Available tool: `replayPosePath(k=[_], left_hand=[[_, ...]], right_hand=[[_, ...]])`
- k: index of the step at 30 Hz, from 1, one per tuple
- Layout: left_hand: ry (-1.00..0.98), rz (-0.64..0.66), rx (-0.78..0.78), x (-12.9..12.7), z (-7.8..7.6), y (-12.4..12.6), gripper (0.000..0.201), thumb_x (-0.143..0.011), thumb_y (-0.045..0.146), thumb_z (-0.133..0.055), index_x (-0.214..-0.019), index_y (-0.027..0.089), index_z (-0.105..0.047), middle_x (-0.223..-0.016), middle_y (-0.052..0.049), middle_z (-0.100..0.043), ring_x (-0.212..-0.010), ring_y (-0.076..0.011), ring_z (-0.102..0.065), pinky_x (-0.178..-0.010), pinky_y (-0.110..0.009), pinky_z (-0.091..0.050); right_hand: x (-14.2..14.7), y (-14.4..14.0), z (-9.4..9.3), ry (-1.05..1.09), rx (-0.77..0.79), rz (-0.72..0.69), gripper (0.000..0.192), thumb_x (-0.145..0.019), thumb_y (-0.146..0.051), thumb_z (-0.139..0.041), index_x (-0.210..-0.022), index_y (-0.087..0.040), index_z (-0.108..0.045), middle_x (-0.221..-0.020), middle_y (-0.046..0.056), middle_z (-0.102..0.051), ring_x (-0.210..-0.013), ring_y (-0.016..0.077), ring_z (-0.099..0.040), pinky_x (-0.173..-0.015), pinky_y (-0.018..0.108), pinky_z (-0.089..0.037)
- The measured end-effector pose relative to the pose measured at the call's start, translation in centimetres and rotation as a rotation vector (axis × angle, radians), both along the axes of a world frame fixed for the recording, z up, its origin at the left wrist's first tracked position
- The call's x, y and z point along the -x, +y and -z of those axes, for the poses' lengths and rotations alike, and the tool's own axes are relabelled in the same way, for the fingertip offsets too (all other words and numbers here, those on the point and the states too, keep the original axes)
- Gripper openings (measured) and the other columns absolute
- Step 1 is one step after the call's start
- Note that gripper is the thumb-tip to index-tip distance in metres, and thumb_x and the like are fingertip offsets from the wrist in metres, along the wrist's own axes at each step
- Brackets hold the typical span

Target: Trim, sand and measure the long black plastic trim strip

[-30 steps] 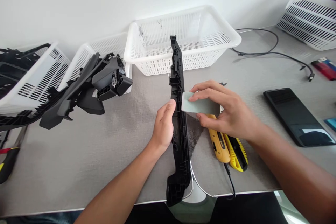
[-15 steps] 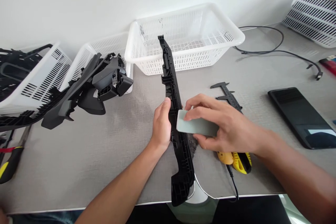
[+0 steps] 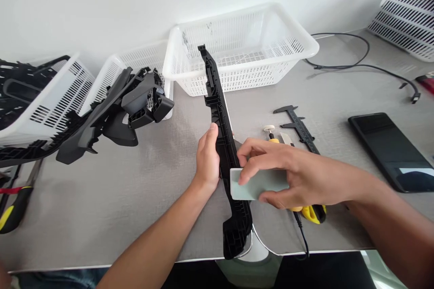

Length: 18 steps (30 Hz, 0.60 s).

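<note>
long black ribbed trim piece (image 3: 222,135): matt moulded plastic, dull finish, ribs and clips along its edge.
pale grey-green rectangular block (image 3: 259,184): smooth, matt faces, soft sheen; material cannot be told.
grey counter (image 3: 118,198): matt, finely woven-looking texture, with a darker rough smudge beside the trim piece.
white slotted basket (image 3: 244,49): thin translucent plastic, slightly glossy rim.
yellow and black utility knives (image 3: 310,212): glossy hard plastic bodies.
black vernier caliper (image 3: 298,126): matt, plastic-looking.
black flat phone (image 3: 389,149): glossy glass face, showing reflections.
heap of black moulded parts (image 3: 129,104): matt plastic.
</note>
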<state>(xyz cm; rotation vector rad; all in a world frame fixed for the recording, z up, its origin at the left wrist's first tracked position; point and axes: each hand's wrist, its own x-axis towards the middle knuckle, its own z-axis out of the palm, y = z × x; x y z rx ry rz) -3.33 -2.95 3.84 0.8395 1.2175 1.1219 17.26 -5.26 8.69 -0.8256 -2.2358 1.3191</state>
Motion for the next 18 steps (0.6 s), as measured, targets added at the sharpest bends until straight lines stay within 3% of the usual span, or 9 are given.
replayPosePath(k=[3, 7, 11, 13, 15, 18], left_hand=[[-0.005, 0.021, 0.013, 0.0, 0.0, 0.0, 0.056, -0.098, 0.075, -0.062, -0.084, 0.022, -0.072, -0.063, 0.002, -0.059, -0.059, -0.0160, -0.055, -0.065, -0.030, -0.048], [-0.014, 0.014, 0.016, -0.1, 0.0, 0.1, 0.057, -0.096, 0.076, -0.064, -0.084, 0.021, -0.072, -0.063, 0.002, -0.060, -0.058, -0.0156, -0.054, -0.064, -0.030, -0.049], [-0.026, 0.017, -0.008, -0.2, -0.1, 0.1, 0.055, -0.097, 0.073, -0.066, -0.081, 0.021, -0.072, -0.069, 0.001, -0.063, -0.064, -0.0166, -0.058, -0.067, -0.030, -0.051], [-0.033, 0.018, -0.018, -0.2, 0.0, 0.0, 0.053, -0.096, 0.071, -0.069, -0.078, 0.021, -0.070, -0.072, 0.000, -0.065, -0.068, -0.0170, -0.060, -0.069, -0.029, -0.051], [-0.025, 0.001, -0.020, -0.3, 0.2, -0.1, 0.053, -0.096, 0.069, -0.072, -0.075, 0.021, -0.068, -0.076, 0.000, -0.067, -0.074, -0.0176, -0.062, -0.072, -0.029, -0.051], [-0.005, -0.013, -0.007, -0.3, 0.7, -0.3, 0.055, -0.097, 0.073, -0.068, -0.080, 0.020, -0.072, -0.085, -0.003, -0.072, -0.086, -0.0199, -0.066, -0.078, -0.029, -0.051]], right_hand=[[-0.3, 0.2, -0.2, 0.019, 0.087, -0.031, 0.042, -0.090, -0.006, -0.075, -0.120, -0.034, -0.082, -0.121, 0.003, -0.071, -0.089, 0.0161, -0.073, -0.057, 0.022, -0.058], [-1.4, 0.9, -0.4, 0.021, 0.177, -0.025, 0.039, -0.092, -0.009, -0.073, -0.119, -0.034, -0.085, -0.116, 0.003, -0.074, -0.080, 0.0141, -0.071, -0.062, 0.024, -0.060], [-2.2, 1.3, 0.0, 0.172, 0.223, 0.185, 0.056, -0.089, -0.019, -0.082, -0.143, -0.035, -0.073, -0.107, 0.003, -0.075, -0.085, 0.0195, -0.072, -0.063, 0.028, -0.059], [-1.8, 1.2, 0.3, 0.289, 0.128, 0.372, 0.050, -0.089, -0.023, -0.084, -0.137, -0.034, -0.074, -0.101, 0.003, -0.073, -0.083, 0.0206, -0.069, -0.065, 0.032, -0.059], [-0.8, 0.9, 0.8, 0.323, -0.056, 0.519, 0.027, -0.091, -0.022, -0.081, -0.116, -0.034, -0.079, -0.099, 0.003, -0.073, -0.086, 0.0232, -0.069, -0.074, 0.039, -0.060], [0.7, 0.7, 1.5, 0.249, -0.359, 0.547, 0.022, -0.093, -0.014, -0.073, -0.103, -0.034, -0.078, -0.109, 0.005, -0.076, -0.104, 0.0293, -0.072, -0.095, 0.051, -0.058]])
